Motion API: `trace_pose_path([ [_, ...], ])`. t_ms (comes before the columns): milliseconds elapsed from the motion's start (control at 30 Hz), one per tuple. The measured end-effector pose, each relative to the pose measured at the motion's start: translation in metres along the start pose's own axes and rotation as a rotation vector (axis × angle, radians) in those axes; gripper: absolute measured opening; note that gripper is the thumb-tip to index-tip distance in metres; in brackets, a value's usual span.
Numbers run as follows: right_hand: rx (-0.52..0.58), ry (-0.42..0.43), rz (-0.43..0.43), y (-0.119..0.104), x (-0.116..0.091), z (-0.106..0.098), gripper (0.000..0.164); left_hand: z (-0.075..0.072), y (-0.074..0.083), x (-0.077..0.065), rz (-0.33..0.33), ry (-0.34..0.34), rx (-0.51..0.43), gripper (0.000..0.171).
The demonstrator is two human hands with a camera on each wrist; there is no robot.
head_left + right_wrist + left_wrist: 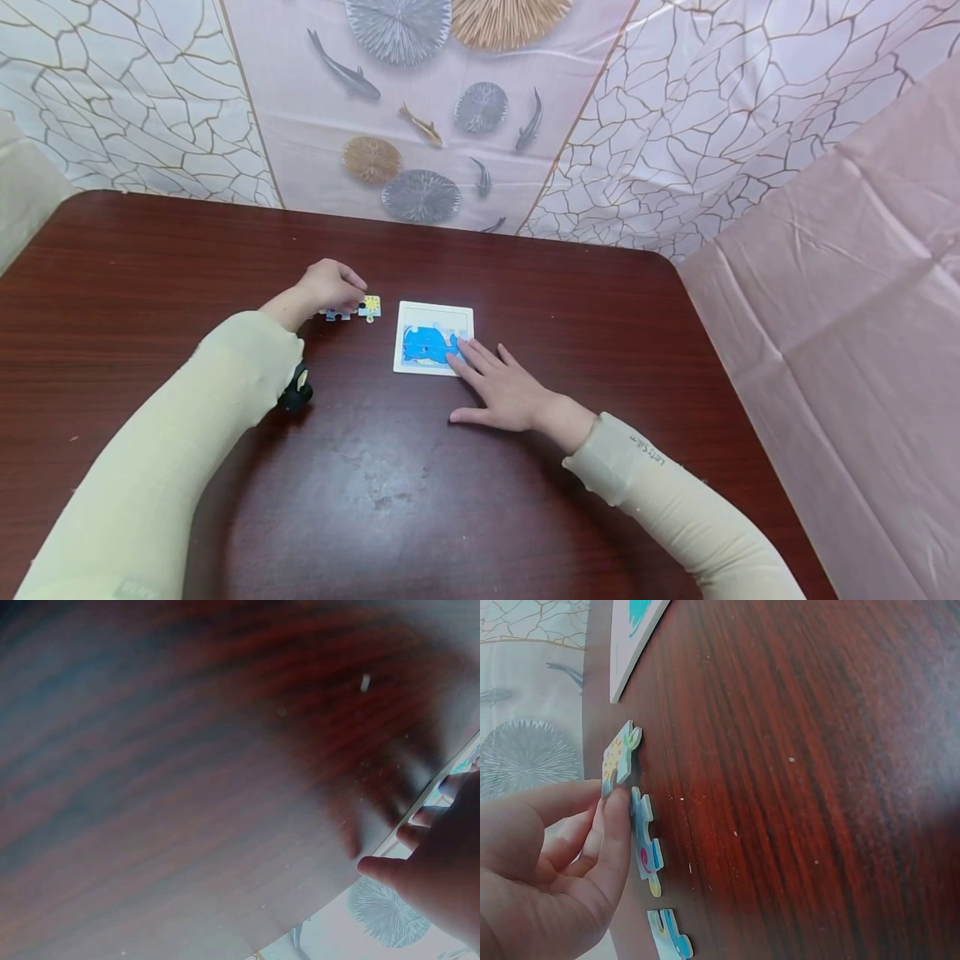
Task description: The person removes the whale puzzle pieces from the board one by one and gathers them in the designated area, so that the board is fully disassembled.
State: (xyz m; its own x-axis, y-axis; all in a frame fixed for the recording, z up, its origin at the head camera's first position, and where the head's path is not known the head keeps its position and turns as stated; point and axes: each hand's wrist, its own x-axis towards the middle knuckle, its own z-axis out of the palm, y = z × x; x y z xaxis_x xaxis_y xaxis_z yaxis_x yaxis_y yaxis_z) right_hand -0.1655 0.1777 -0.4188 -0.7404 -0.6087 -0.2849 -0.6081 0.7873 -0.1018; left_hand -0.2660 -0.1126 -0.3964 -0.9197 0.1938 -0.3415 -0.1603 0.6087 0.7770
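Note:
My left hand (326,286) pinches a puzzle piece (371,307) with a yellow sun on it between thumb and fingers. The left wrist view shows that sun piece (617,759) by the fingertips of the left hand (562,862). Below it lie another puzzle piece (645,844) and a blue-and-white piece (667,934). My right hand (506,387) lies with fingers spread, its fingertips over the right edge of a white-framed puzzle board (433,305). A blue whale picture (427,344) fills the board's lower part. In the right wrist view the right hand (435,862) is partly cut off.
A dark reddish-brown table (420,483) carries everything. A small black object (297,392) shows beside the left cuff. Patterned cloth (480,108) hangs behind the table's far edge, and pinkish cloth (840,317) runs along the right side.

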Motion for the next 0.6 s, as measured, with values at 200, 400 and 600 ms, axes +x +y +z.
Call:
trace_pose_path([
  [200, -0.001, 0.001, 0.0, 0.0001, 0.0003, 0.0002, 0.085, -0.0001, 0.0004, -0.0006, 0.009, -0.019, -0.014, 0.03],
  [400, 0.0, 0.003, -0.005, 0.0007, 0.0004, 0.0006, 0.085, -0.002, 0.001, -0.0009, 0.01, -0.04, 0.001, 0.032],
  [600, -0.002, 0.003, -0.008, 0.0004, 0.0005, 0.0005, 0.085, -0.004, 0.0021, -0.0008, 0.03, -0.023, 0.011, 0.031],
])
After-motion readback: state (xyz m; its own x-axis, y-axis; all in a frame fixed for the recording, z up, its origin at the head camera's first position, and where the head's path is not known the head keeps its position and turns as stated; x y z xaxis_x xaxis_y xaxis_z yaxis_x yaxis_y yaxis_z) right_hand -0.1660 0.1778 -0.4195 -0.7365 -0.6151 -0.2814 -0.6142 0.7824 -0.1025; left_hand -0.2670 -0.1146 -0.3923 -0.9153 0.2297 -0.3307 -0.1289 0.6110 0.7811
